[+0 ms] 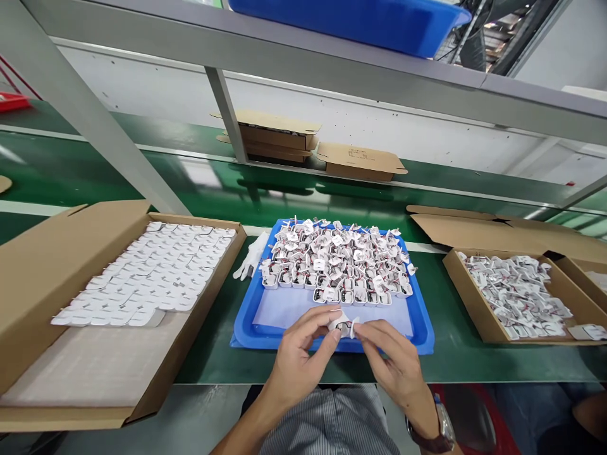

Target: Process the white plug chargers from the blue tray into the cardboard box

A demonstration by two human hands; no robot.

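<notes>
Over the front rim of a blue tray (239, 325), my left hand (303, 351) pinches a small white plastic housing (337, 322) with wires showing inside. My right hand (391, 357), wearing a wristwatch, has its fingertips closed on a small white cover (353, 327) at the housing's right side. Housing and cover stand slightly apart, with wire between them. Behind my hands, the tray holds many similar white housings (332, 253) with red and dark wires, set close together on a pale sheet (279, 316).
To the left, an open cardboard box (190, 344) holds rows of closed white units (156, 272). Another open box (467, 303) at right contains loose white parts (521, 294). A white glove (251, 256) lies beside the tray. A metal shelf frame (303, 47) spans overhead, carrying a blue bin (351, 22).
</notes>
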